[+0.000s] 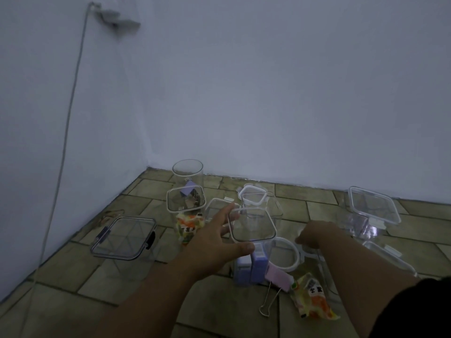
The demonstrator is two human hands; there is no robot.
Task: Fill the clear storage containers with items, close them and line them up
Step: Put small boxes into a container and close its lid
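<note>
My left hand [219,240] grips the rim of a tall square clear container [252,224] at the centre, thumb on the near edge and fingers on the far-left edge. Purple items [251,264] sit low inside it. My right hand [313,236] hovers just to its right, fingers curled down beside a round white-rimmed lid [285,254]. Whether it holds anything is hidden. A pink binder clip [278,279] and a snack packet [312,298] lie in front. A clear wall seems to surround the packet.
On the tiled floor stand a closed container with black latches [124,237], a square one holding a snack packet and clips [185,203], a round cylinder [188,170], a small white-lidded one [252,195] and lidded ones at right [374,208]. Walls form a corner behind; a cable [66,132] hangs down.
</note>
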